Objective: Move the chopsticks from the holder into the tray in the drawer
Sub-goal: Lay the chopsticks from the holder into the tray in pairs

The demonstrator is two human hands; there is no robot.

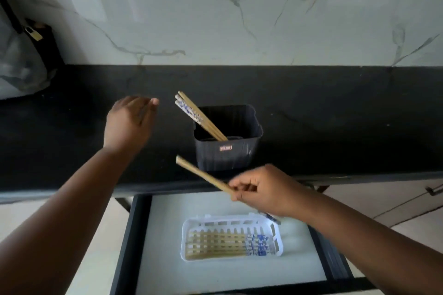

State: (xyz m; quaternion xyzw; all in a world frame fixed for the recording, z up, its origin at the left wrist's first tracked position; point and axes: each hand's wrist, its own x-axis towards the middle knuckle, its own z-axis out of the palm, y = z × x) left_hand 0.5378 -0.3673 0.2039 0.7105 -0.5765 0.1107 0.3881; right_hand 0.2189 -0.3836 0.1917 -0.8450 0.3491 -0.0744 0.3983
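A dark square holder (227, 151) stands on the black counter, with a few wooden chopsticks (191, 111) leaning out of its left corner, their blue-and-white patterned ends up. My right hand (266, 190) is shut on a chopstick (203, 175) held slantwise over the open drawer's back edge; its patterned end pokes out under my wrist. Below it, a white slotted tray (191, 227) in the drawer holds several chopsticks (223, 244) lying side by side. Empty, my left hand (130, 121) hovers over the counter left of the holder, its fingers loosely apart.
The black counter (335, 122) runs across the view under a marble backsplash. A grey bag (21, 64) sits at the far left. The drawer (167, 258) has a pale liner and black sides. A cabinet handle (434, 190) shows at right.
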